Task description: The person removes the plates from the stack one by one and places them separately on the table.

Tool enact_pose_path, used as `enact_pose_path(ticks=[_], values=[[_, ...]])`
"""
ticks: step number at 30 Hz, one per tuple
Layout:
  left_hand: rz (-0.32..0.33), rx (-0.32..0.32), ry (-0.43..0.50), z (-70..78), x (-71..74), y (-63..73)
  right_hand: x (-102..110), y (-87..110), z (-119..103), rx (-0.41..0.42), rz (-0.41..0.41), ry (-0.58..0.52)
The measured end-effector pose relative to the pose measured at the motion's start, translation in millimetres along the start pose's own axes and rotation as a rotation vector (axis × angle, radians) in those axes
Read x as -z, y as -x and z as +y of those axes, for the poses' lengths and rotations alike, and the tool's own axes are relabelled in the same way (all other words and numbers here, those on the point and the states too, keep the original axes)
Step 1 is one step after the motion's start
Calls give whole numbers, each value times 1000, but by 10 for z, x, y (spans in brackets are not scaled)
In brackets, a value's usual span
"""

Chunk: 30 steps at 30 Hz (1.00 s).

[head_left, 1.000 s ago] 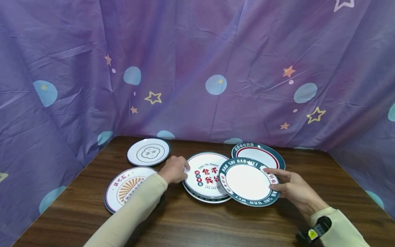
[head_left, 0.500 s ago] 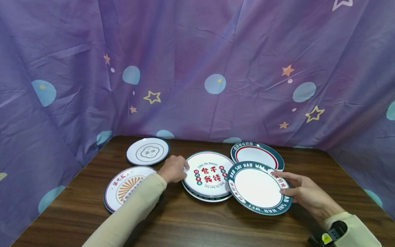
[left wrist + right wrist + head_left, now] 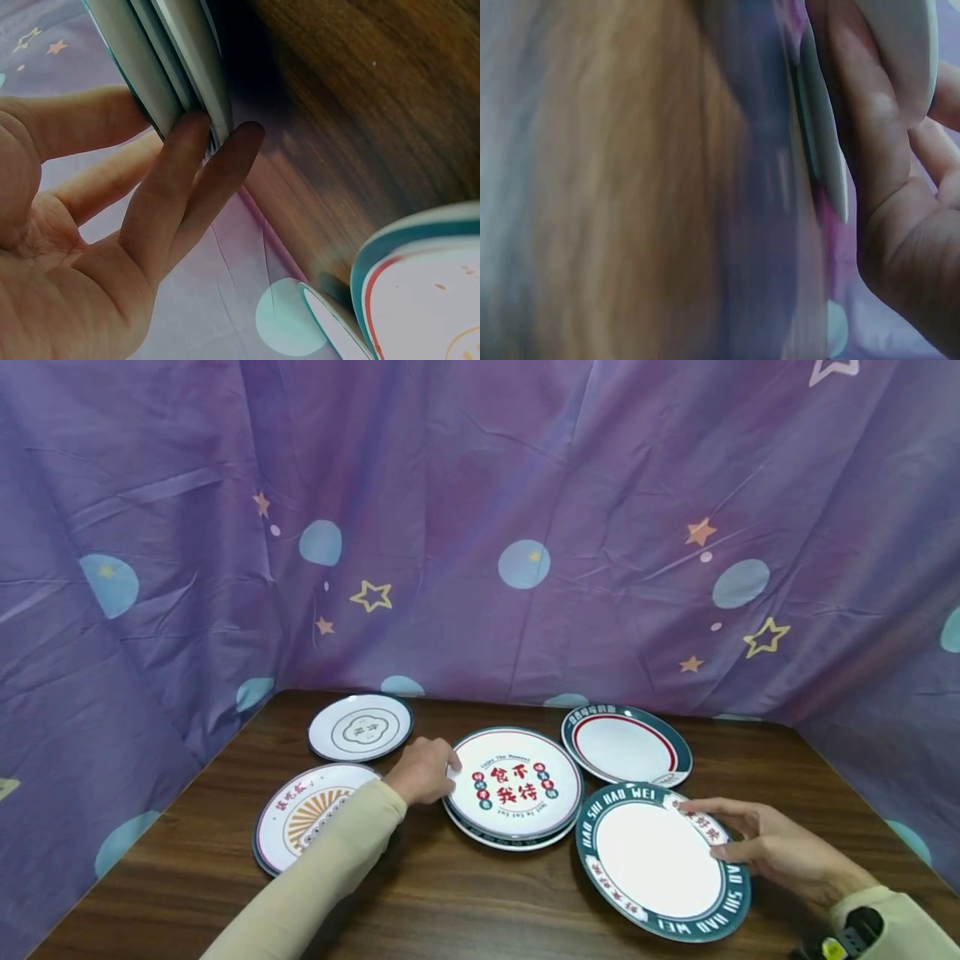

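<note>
In the head view my right hand (image 3: 776, 850) pinches the right rim of a white plate (image 3: 660, 858) with a broad green lettered border, tilted low over the table. The right wrist view shows the fingers (image 3: 877, 135) under that plate's pale underside (image 3: 907, 52). My left hand (image 3: 424, 771) grips the left edge of a stack of plates (image 3: 517, 817). A white plate with red characters (image 3: 517, 785) lies on top of this stack. Seen from the left wrist, the thumb and fingertips (image 3: 180, 150) hold several layered plate rims (image 3: 161, 64).
A green-rimmed plate with a red ring (image 3: 626, 747) lies at the back right. Another white plate (image 3: 360, 727) lies back left, and a plate with an orange sunray print (image 3: 300, 810) sits partly behind the left sleeve. A purple curtain (image 3: 450, 527) backs the wooden table (image 3: 480, 910).
My right hand has carried the green-bordered plate right and toward me, from overlapping the stack to beside it. The left hand has stayed at the stack's edge.
</note>
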<state>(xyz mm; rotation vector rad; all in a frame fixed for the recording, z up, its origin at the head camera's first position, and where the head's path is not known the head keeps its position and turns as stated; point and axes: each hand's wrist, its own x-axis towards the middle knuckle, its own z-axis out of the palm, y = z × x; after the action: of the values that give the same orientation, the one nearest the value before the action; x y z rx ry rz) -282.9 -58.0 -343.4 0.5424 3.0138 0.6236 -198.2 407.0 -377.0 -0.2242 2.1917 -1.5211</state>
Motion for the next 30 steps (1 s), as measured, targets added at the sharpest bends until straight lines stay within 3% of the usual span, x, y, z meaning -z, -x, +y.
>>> enact_pose_path(ticks=[5, 18, 22, 30], values=[[1, -2, -2, -8, 1, 2, 79, 19, 66, -9, -28, 6], [-4, -2, 13, -7, 1, 8, 122, -22, 94, -17, -113, -142], [-7, -2, 16, 6, 3, 9, 137, -26, 90, -32, -102, -104], [2, -11, 3, 8, 3, -1, 134, -52, -10, -56, -67, 86]])
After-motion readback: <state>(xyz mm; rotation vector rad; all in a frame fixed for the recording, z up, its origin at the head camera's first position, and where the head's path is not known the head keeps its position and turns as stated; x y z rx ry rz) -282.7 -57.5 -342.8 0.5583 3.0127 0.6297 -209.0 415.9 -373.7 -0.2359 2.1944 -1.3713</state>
